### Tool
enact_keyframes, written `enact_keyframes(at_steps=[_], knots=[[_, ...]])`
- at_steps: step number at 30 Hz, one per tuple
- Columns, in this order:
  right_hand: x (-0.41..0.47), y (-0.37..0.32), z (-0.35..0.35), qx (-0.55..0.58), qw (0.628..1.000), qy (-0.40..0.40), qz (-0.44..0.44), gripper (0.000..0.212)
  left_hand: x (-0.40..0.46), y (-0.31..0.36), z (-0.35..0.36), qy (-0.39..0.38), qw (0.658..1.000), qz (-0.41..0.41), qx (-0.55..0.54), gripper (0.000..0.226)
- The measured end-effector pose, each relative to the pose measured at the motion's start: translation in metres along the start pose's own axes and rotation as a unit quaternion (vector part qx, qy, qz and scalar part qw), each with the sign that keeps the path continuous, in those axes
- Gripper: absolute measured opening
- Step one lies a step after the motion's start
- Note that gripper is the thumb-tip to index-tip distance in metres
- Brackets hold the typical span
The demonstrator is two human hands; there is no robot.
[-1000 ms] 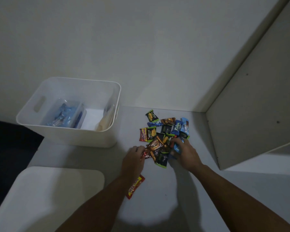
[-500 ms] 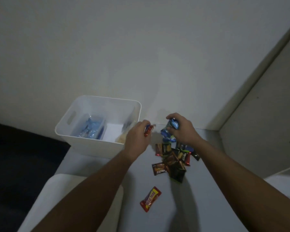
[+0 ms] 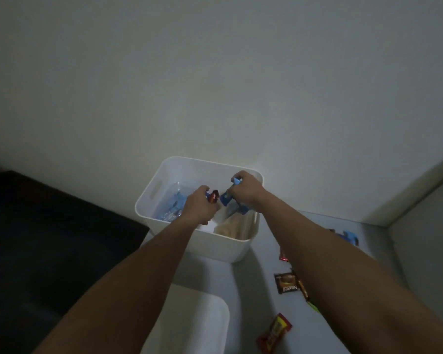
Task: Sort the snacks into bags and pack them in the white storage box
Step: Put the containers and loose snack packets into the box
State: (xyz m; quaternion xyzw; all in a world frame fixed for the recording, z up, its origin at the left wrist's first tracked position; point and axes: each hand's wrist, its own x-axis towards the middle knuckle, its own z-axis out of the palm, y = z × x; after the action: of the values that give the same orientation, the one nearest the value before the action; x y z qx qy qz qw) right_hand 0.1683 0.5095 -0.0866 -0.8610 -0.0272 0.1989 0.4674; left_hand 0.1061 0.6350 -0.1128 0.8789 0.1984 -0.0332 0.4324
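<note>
Both hands were out over the white storage box (image 3: 189, 247), which stood at the far edge of the tabletop (image 3: 253, 284) against the wall. The left hand (image 3: 198, 206) had its grip closed around a small red-wrapped snack (image 3: 213, 196), and the right hand (image 3: 246, 191) was grasping a bunch of blue-wrapped snacks (image 3: 226, 198), some poking out above and below its fingers. Inside the box lay a clear bag of blue packets (image 3: 173, 208) on the left and a pale, yellowish bag (image 3: 234, 226) on the right; whether either bag mouth was open could not be told in the dim light. The likeliest slip seemed to be a mis-sort: letting go from this height could drop snacks loose on the box floor or into the wrong bag, since the red one hung just beside the blue bag. The right hand's crowded hold also looked liable to shed a packet. More snacks remained on the tabletop, a brown one (image 3: 287, 283) and a red-and-yellow one (image 3: 274, 333) among them, so the sorting looked far from finished.
</note>
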Motion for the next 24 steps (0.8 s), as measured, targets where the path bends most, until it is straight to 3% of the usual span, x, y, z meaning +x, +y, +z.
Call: enact_keyframes(at_steps=[2, 4, 7, 12, 16, 19, 22, 24], knots=[[0.009, 0.002, 0.012, 0.019, 1.0, -0.005, 0.007, 0.056, 0.003, -0.005, -0.002, -0.044, 0.999, -0.021, -0.017, 0.068], [0.016, 0.006, 0.018, 0.037, 0.999, 0.005, 0.003, 0.061, 0.006, -0.008, -0.004, -0.06, 0.998, -0.02, 0.0, 0.06], [0.025, 0.011, 0.015, 0.064, 0.997, 0.043, 0.008, 0.055, 0.009, -0.011, -0.006, -0.03, 0.999, -0.011, -0.004, 0.044], [0.02, 0.023, -0.015, 0.098, 0.99, 0.104, 0.016, 0.047, 0.007, -0.003, 0.002, 0.051, 0.997, 0.027, -0.044, 0.044], [0.001, 0.047, -0.053, 0.097, 0.985, 0.14, 0.002, 0.036, -0.015, 0.016, 0.031, 0.126, 0.977, 0.166, -0.043, 0.039], [-0.018, 0.078, -0.08, 0.063, 0.988, 0.143, 0.005, 0.034, -0.042, 0.028, 0.068, 0.16, 0.925, 0.344, 0.003, 0.033], [-0.037, 0.121, -0.102, -0.014, 0.991, 0.132, 0.024, 0.036, -0.07, 0.025, 0.112, 0.123, 0.888, 0.44, 0.053, 0.034], [-0.05, 0.151, -0.112, -0.064, 0.989, 0.124, 0.041, 0.039, -0.089, 0.011, 0.141, 0.064, 0.885, 0.453, 0.084, 0.043]])
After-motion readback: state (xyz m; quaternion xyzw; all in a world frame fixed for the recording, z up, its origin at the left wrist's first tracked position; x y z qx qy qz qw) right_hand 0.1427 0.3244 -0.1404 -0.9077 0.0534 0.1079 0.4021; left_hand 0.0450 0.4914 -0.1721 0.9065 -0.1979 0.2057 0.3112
